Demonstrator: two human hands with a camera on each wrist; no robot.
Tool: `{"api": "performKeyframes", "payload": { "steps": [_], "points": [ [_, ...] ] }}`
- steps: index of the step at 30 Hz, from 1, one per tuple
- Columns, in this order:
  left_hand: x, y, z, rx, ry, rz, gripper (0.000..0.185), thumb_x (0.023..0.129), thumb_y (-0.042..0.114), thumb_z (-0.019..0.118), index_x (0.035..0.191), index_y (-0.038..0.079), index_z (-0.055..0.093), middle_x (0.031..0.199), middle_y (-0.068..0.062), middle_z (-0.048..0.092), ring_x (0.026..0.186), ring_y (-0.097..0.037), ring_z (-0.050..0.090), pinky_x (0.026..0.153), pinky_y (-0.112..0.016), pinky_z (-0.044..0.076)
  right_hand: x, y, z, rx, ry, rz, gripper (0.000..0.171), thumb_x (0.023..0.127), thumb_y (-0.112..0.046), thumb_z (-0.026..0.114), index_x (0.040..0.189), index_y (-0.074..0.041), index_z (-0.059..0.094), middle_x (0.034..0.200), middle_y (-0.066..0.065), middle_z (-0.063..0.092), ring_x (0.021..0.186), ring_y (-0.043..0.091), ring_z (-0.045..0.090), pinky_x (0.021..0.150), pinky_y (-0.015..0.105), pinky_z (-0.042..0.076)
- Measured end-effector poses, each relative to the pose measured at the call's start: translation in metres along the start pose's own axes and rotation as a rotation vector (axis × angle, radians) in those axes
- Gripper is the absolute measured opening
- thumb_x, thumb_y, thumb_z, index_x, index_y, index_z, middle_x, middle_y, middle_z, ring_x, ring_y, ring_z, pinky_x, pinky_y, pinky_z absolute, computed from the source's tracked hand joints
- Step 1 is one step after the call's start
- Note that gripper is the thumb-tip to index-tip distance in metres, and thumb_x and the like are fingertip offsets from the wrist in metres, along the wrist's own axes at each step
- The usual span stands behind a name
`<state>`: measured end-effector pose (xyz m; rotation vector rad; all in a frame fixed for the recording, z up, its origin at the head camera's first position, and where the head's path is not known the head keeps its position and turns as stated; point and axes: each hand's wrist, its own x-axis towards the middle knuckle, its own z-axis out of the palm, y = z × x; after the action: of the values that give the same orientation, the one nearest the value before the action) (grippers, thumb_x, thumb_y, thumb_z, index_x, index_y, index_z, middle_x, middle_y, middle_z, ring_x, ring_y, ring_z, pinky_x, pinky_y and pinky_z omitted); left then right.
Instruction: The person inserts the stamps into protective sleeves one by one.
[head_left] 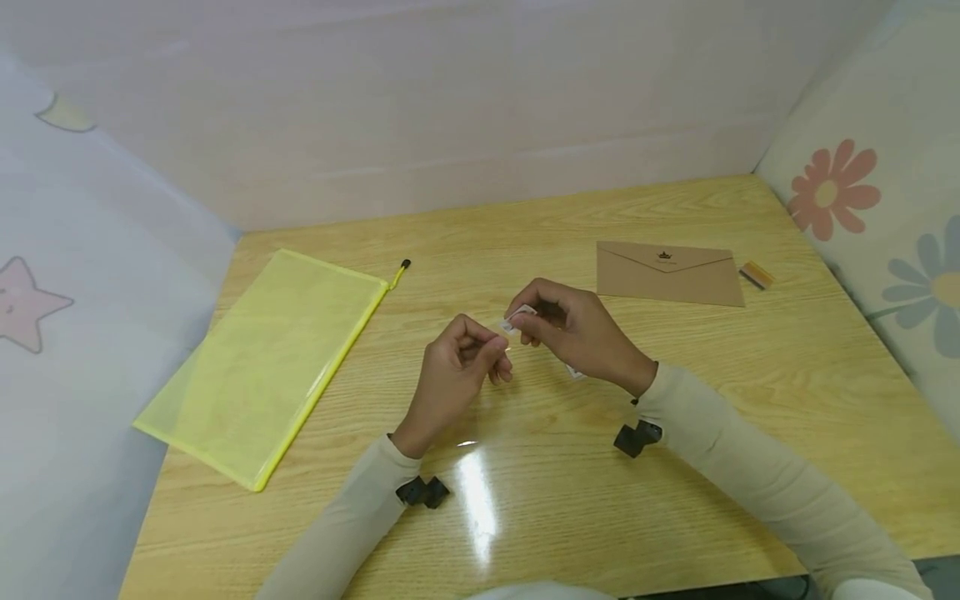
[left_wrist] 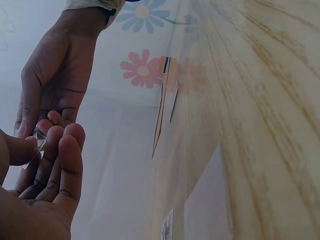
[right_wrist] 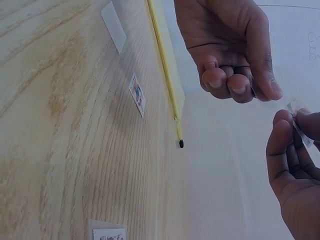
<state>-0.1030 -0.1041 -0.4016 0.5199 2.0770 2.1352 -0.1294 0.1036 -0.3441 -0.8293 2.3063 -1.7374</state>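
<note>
Sleeves (head_left: 337, 525), pale and long, ran from the near edge over the table (head_left: 817, 400) to two bare hands meeting above its middle. Right hand (head_left: 577, 329): thumb and fingers pinched a small printed slip (right_wrist: 296, 106), raised clear of the wood. Left hand (head_left: 453, 362): thumb and fingertips pressed together on what looked like clear film (left_wrist: 40, 140); from where I stood, I could not tell whether film and slip were joined.

Principal hazard, in my judgement: loss of grip. Both pieces were thin and held only by fingertips, so a slight relaxing of either thumb could have let one drop. Second hazard — creasing: a hard pinch, or an uneven pull between the hands, might have bent a corner of the slip or torn the film. Third, misjudged contact: transparent film showed its edges poorly under the glare, and a fingertip could easily have missed them.

Loose slips (right_wrist: 137, 96) lay on the table, one partly hidden beneath the right hand; a lowered wrist would probably have dragged or covered it. Yellow pouch (head_left: 262, 367) at left, brown envelope (head_left: 667, 279) and small orange-and-dark item (head_left: 757, 275) at right lay well apart from the hands, and seemed at little risk.
</note>
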Motion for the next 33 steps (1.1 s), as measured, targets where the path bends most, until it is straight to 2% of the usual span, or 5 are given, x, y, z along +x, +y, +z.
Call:
{"api": "performKeyframes", "payload": {
  "steps": [5, 10, 20, 25, 33],
  "points": [
    [0.001, -0.015, -0.003, 0.033, 0.002, 0.026, 0.009, 0.103, 0.012, 0.059, 0.105, 0.005, 0.055, 0.085, -0.014, 0.070, 0.071, -0.034, 0.069, 0.064, -0.056, 0.055, 0.000, 0.002, 0.000, 0.013, 0.002, 0.008, 0.008, 0.102, -0.005, 0.059, 0.107, -0.002, 0.065, 0.087, 0.017, 0.065, 0.077, 0.041, 0.062, 0.069, 0.033, 0.055],
    [0.002, -0.018, -0.003, 0.103, 0.013, 0.098, 0.010, 0.102, 0.017, 0.061, 0.105, 0.010, 0.055, 0.084, -0.010, 0.070, 0.070, -0.028, 0.069, 0.061, -0.049, 0.056, 0.001, 0.001, 0.001, -0.011, 0.009, 0.054, 0.008, 0.102, -0.008, 0.060, 0.107, -0.004, 0.065, 0.085, 0.017, 0.064, 0.075, 0.034, 0.063, 0.067, 0.034, 0.055],
    [0.000, 0.001, 0.001, 0.119, 0.038, 0.151, 0.010, 0.101, -0.003, 0.057, 0.110, -0.005, 0.054, 0.091, -0.025, 0.067, 0.079, -0.042, 0.068, 0.067, -0.057, 0.056, 0.001, 0.000, 0.005, -0.017, 0.017, 0.061, 0.008, 0.101, -0.008, 0.062, 0.106, -0.003, 0.065, 0.087, 0.018, 0.066, 0.074, 0.024, 0.065, 0.067, 0.034, 0.056],
    [0.000, 0.010, 0.003, 0.134, 0.061, 0.158, 0.009, 0.100, -0.002, 0.058, 0.108, -0.006, 0.054, 0.091, -0.025, 0.068, 0.080, -0.042, 0.069, 0.070, -0.051, 0.058, 0.001, -0.001, 0.007, -0.054, 0.010, 0.061, 0.007, 0.100, -0.009, 0.064, 0.104, -0.003, 0.065, 0.086, 0.017, 0.067, 0.072, 0.021, 0.065, 0.064, 0.033, 0.055],
    [0.000, 0.010, 0.002, 0.157, 0.075, 0.164, 0.008, 0.099, -0.001, 0.061, 0.104, -0.005, 0.056, 0.091, -0.024, 0.068, 0.078, -0.041, 0.069, 0.067, -0.052, 0.057, 0.000, -0.002, 0.006, -0.137, 0.019, 0.006, 0.006, 0.100, -0.009, 0.065, 0.103, -0.004, 0.066, 0.085, 0.013, 0.068, 0.071, 0.015, 0.065, 0.063, 0.033, 0.054]
  ]
}}
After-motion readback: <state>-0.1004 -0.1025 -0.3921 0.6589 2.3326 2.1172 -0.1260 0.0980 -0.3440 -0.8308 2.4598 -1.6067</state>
